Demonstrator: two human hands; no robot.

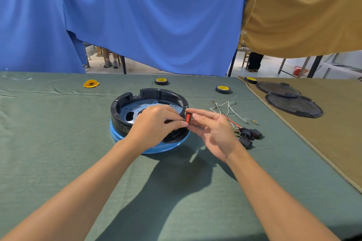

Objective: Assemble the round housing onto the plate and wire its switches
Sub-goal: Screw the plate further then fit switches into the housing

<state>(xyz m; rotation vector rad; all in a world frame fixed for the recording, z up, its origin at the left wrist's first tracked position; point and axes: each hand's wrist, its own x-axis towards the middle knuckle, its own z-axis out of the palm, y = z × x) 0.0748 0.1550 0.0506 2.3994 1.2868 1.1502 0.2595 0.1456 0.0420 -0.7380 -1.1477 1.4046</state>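
While both hands pinch it, the red switch (188,118) sits between left hand (156,123) and right hand (212,130) at the round housing (125,101) rim

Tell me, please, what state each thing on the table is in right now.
round housing: open side up, seated on the blue base.
red switch: at the housing's right wall, pinched by the right hand.
left hand: grips the housing's rim beside that switch.
wires: loose on the green cloth.
black switches: loose, not fitted.
tape rolls: lying flat.
black covers: off, overlapping on the brown cloth.
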